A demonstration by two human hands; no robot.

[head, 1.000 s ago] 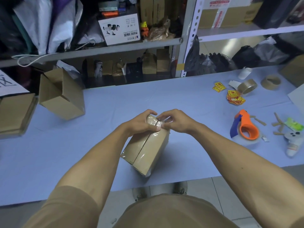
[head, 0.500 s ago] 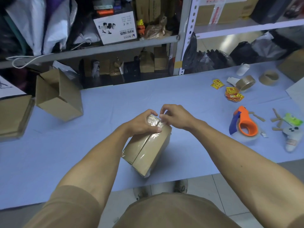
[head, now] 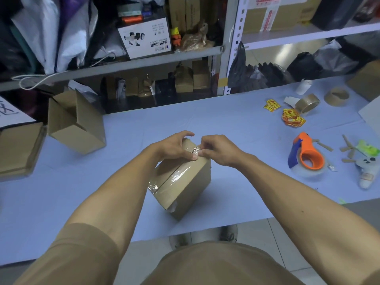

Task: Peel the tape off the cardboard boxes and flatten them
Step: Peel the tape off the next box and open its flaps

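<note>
A small brown cardboard box (head: 185,182) stands tilted on the blue table (head: 236,124), sealed along its top seam with clear tape (head: 178,173). My left hand (head: 174,148) grips the box's far top corner, thumb on the tape. My right hand (head: 218,149) pinches the crumpled end of the tape at the far edge of the box. An opened brown box (head: 76,122) lies on its side at the left, and flattened cardboard (head: 18,149) lies stacked at the far left edge.
An orange and blue tape dispenser (head: 306,155) sits to the right, with two tape rolls (head: 307,102), yellow-red stickers (head: 292,118), cardboard scraps and a white toy (head: 368,169) beyond. Loaded metal shelves (head: 232,46) rise behind the table. The table's front edge is just under the box.
My left hand has slid further over the box's far corner. My right fingers have closed tighter on the tape end at the seam; the box has stayed in place.
</note>
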